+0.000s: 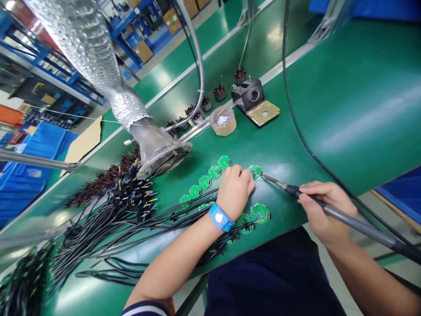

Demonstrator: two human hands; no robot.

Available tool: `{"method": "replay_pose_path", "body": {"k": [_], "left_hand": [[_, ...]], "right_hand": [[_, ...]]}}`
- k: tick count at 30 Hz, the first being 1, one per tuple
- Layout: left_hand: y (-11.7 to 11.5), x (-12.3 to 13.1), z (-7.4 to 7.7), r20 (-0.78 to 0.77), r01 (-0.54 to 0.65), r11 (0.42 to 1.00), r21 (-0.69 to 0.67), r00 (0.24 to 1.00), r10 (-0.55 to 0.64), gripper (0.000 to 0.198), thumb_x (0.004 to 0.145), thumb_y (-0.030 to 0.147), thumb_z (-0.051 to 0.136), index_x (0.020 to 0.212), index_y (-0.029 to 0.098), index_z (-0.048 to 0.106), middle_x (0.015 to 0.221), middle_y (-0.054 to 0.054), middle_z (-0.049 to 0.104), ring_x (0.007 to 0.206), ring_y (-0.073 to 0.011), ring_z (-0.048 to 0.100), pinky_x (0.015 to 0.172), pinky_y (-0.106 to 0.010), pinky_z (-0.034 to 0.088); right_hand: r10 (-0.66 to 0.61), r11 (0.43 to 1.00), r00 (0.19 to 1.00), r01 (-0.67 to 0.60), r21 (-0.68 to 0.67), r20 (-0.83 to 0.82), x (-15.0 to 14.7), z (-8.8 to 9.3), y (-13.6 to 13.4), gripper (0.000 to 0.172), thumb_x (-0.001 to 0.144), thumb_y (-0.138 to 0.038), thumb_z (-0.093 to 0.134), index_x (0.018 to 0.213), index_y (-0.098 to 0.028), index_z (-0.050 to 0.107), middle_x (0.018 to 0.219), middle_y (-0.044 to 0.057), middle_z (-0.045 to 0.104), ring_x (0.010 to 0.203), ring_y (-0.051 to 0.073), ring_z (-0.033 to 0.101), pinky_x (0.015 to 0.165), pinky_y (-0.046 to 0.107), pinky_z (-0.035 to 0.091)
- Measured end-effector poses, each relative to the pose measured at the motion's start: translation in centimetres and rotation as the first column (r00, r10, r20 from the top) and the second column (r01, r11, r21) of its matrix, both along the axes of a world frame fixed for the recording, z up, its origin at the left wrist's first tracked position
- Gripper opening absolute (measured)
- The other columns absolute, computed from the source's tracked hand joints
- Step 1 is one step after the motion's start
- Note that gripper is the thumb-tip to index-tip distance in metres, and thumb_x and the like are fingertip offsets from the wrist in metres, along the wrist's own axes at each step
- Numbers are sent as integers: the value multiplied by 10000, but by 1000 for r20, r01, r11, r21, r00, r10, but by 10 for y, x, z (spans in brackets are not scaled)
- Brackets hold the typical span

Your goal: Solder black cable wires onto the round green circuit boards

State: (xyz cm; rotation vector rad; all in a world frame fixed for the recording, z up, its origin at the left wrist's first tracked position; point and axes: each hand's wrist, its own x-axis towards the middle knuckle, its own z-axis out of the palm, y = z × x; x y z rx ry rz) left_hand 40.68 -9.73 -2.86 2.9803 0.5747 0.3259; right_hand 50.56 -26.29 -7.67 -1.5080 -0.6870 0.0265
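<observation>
My right hand [325,210] grips a soldering iron [342,216] like a pen. The iron's tip touches or nearly touches the right edge of a round green circuit board [255,172]. Just left of that board my left hand [235,188] is closed, fingertips pressed together; what they hold is hidden. A black cable [204,199] runs from the left up to this hand. More round boards [214,172] lie in a slanting row beyond it. Nearer me is a board with coloured wires on it [259,213], and others are partly covered by cables.
A fume duct [158,145] hangs low at left. Behind the boards stand a small tub [223,122] and an iron stand with a sponge tray [263,113]. Bundled black cables [98,224] cover the left bench. The iron's cord [305,142] loops at right.
</observation>
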Motion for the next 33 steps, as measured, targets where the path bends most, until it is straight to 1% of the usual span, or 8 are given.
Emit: {"method": "replay_pose_path", "body": {"k": [4, 8, 13, 19, 23, 28, 31, 33], "left_hand": [[-3, -1, -10, 29, 32, 995, -94, 999, -30, 200, 877, 218, 509, 691, 156, 545, 785, -45, 528, 771, -169, 476, 731, -295, 445], [-3, -3, -16, 90, 36, 993, -116, 996, -26, 211, 875, 208, 510, 674, 155, 542, 771, -41, 517, 764, -162, 464, 715, -288, 431], [-3, -3, -19, 138, 44, 993, -107, 990, -29, 200, 873, 208, 513, 683, 151, 547, 758, -41, 509, 752, -160, 454, 706, -287, 428], [-5, -2, -20, 185, 46, 996, -82, 982, -31, 228, 876, 203, 498, 661, 145, 548, 737, -47, 512, 739, -157, 461, 687, -281, 428], [-5, -2, -21, 207, 47, 996, -77, 978, -31, 233, 872, 203, 504, 661, 126, 565, 723, -55, 518, 728, -151, 465, 691, -275, 434], [-5, -2, -23, 200, 40, 997, -73, 979, -25, 229, 876, 203, 496, 671, 128, 564, 726, -58, 522, 738, -158, 465, 695, -285, 437], [-5, -2, -24, 204, 43, 997, -61, 979, -30, 237, 881, 209, 490, 663, 138, 552, 719, -54, 513, 732, -160, 459, 687, -291, 433], [-5, -2, -24, 205, 47, 997, -64, 978, -33, 234, 879, 207, 494, 662, 140, 548, 717, -53, 512, 731, -160, 460, 683, -292, 431]], "right_hand": [[84, 995, 996, -84, -56, -3, 0, 3, 0, 104, 732, -133, 634, 809, -193, 599, 754, 25, 591, 674, 150, 583, 545, 256, 458], [92, 992, 996, -90, -93, 20, -1, 5, 1, 103, 747, -141, 624, 825, -202, 594, 759, 12, 579, 667, 138, 570, 538, 251, 441], [103, 989, 994, -98, -115, 42, -2, 10, 3, 93, 753, -136, 616, 810, -200, 580, 759, 14, 579, 675, 137, 569, 522, 250, 424], [130, 986, 991, -127, -111, 23, -4, 12, 2, 97, 747, -133, 611, 816, -187, 570, 755, 15, 575, 573, 106, 527, 462, 249, 391], [127, 985, 992, -124, -119, 25, -6, 13, 2, 93, 747, -134, 608, 816, -184, 570, 741, 15, 574, 579, 112, 540, 475, 255, 403], [97, 984, 994, -90, -153, 44, -6, 14, 3, 98, 734, -139, 618, 808, -188, 577, 743, 14, 581, 591, 113, 550, 487, 252, 414], [113, 982, 991, -102, -158, 67, -6, 12, 2, 110, 726, -145, 628, 814, -194, 584, 739, 10, 585, 578, 114, 547, 487, 258, 414], [113, 984, 992, -105, -146, 51, -6, 10, 2, 115, 728, -148, 633, 822, -197, 590, 752, 14, 592, 602, 122, 562, 496, 262, 418]]}}
